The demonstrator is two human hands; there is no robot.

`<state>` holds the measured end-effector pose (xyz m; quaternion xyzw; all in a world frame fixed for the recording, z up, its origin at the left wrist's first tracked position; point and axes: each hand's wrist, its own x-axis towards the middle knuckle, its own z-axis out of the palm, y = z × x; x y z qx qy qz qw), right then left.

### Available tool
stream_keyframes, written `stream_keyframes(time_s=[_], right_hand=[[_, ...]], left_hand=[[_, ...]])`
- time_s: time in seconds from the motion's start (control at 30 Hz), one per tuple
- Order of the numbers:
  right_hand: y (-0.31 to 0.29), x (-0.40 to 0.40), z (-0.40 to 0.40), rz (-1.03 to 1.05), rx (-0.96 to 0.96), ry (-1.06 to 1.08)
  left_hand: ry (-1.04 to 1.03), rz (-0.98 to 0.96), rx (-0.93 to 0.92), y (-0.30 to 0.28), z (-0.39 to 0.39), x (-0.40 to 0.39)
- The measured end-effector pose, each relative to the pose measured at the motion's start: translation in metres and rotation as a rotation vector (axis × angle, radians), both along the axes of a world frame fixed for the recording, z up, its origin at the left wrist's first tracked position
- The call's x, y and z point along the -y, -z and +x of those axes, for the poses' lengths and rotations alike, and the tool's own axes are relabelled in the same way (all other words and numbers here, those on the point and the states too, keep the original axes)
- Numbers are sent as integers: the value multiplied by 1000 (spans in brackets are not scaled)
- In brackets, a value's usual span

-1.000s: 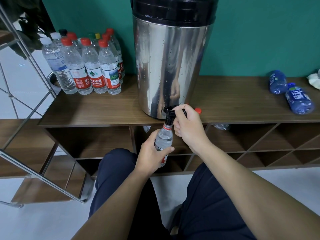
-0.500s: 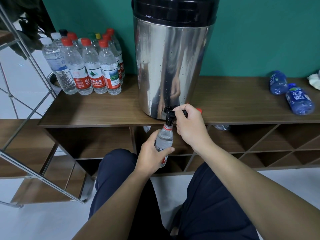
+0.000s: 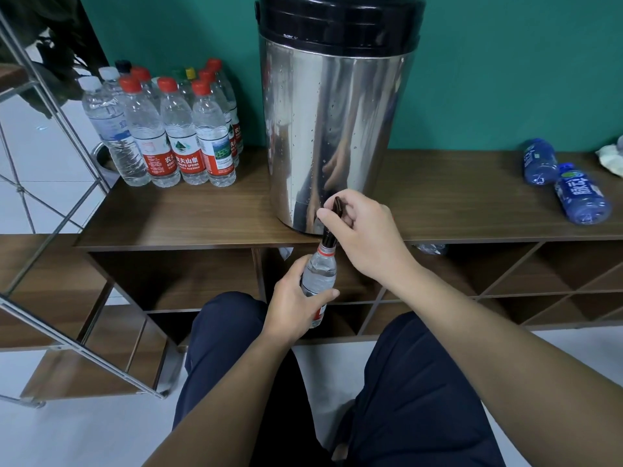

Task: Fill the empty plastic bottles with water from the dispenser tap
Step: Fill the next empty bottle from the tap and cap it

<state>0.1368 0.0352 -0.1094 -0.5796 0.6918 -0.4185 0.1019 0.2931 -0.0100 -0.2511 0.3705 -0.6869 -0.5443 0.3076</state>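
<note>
Left hand [image 3: 296, 305] grips bottle [image 3: 320, 274] under tap [image 3: 328, 235]; right hand [image 3: 360, 237] pinches lever [image 3: 337, 206]. Keep mouth seated on spout, bottle upright; release lever before overflow.

The dispenser [image 3: 333, 129] is sitting mid-shelf on the wooden unit [image 3: 175, 217], a bunch of capped bottles [image 3: 168, 129] is standing to its left, and two bottles [image 3: 566, 180] are lying on their sides way off right. One bottle [image 3: 318, 278] is sitting right under the tap [image 3: 332, 224], out front.
</note>
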Motion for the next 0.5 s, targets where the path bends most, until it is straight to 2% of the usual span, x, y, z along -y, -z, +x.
stream_keyframes(time_s=[0.1, 0.23, 0.5], right_hand=[[6, -11, -7, -29, 78, -31], [23, -16, -31, -42, 80, 62], [59, -13, -94, 64, -206, 269]], left_hand=[[-8, -3, 8, 4, -3, 1], [-32, 17, 20, 10, -5, 3], [-7, 43, 65, 16, -19, -2]])
